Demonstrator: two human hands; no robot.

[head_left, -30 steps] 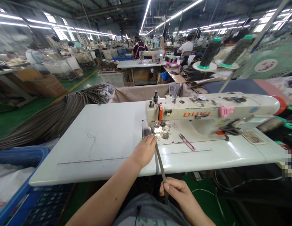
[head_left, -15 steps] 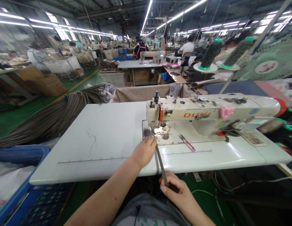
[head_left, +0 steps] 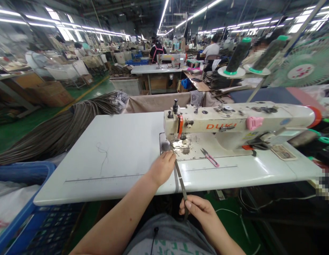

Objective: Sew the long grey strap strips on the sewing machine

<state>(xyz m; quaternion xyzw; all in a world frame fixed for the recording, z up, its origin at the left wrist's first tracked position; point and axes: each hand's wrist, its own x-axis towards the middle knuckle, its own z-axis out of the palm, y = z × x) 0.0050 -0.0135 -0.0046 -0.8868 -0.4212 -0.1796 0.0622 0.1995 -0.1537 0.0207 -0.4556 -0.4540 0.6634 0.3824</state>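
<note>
A narrow dark fabric strip [head_left: 182, 182] runs from the needle area of the sewing machine [head_left: 233, 122] down over the table's front edge. Close in front of the presser foot, my left hand [head_left: 164, 166] is closed on the strip, its fingertips pressing it near the needle plate. Below the table edge my right hand [head_left: 197, 209] pinches the same strip between thumb and fingers, and the end hangs toward my lap. Pink-handled thread snips [head_left: 211, 158] lie on the machine bed to the right of the strip.
The white sewing table [head_left: 122, 141] carries a printed ruler line and a loose dark thread [head_left: 103, 156]. Bundled dark strips [head_left: 61, 131] are heaped on the left, above a blue crate [head_left: 45, 173]. Thread cones [head_left: 237, 56] and a green fan [head_left: 302, 69] stand at the right. Other people sit farther back.
My right hand has shifted its pinch on the strip slightly, with the thumb now higher and more of the strip's lower end showing. My left hand stays near the needle. The view has tilted slightly.
</note>
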